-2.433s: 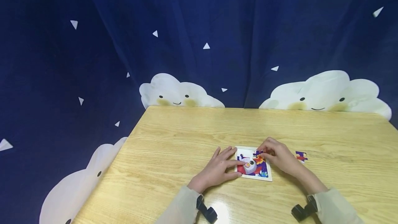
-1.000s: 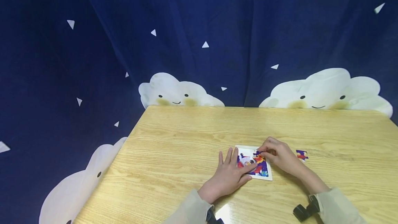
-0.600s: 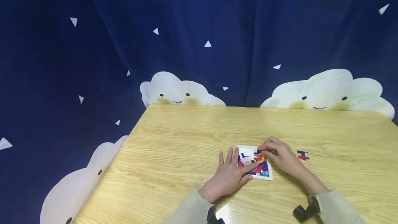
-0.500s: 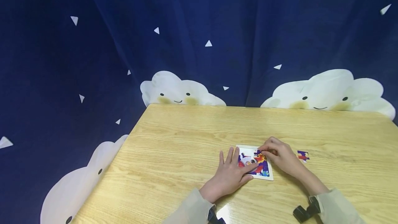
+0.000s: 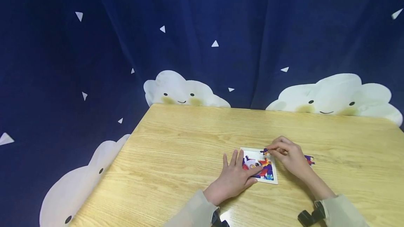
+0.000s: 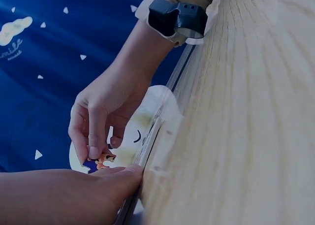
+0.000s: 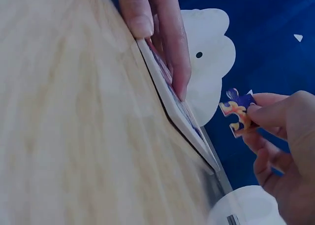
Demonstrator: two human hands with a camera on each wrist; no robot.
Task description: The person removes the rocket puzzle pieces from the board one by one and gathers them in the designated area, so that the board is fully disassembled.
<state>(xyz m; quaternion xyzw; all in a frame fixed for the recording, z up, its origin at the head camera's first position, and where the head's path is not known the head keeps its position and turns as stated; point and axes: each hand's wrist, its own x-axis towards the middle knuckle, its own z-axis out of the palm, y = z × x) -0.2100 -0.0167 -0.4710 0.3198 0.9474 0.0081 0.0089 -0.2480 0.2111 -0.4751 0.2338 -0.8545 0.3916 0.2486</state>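
A small white-framed jigsaw puzzle (image 5: 268,171) with a colourful picture lies on the table, its upper part showing bare white backing. My left hand (image 5: 231,179) rests flat on its left side with fingers spread; the index finger lies across the picture. Between thumb and fingers, my right hand (image 5: 291,157) pinches a purple and orange puzzle piece (image 7: 239,109), held raised above the frame's upper right corner. In the right wrist view the piece is clear of the puzzle. Another puzzle piece (image 5: 309,159) lies on the table beyond the right hand, partly hidden by it.
The wooden table (image 5: 176,143) stretches around the puzzle. Behind it hangs a dark blue curtain (image 5: 189,27) with white triangles and smiling clouds. Both wrists wear black camera mounts, such as the right camera mount (image 5: 310,215).
My right hand has lifted the puzzle piece up from the frame's upper right corner. Earlier, the left hand shifted right and laid its index finger across the picture; it then stayed put.
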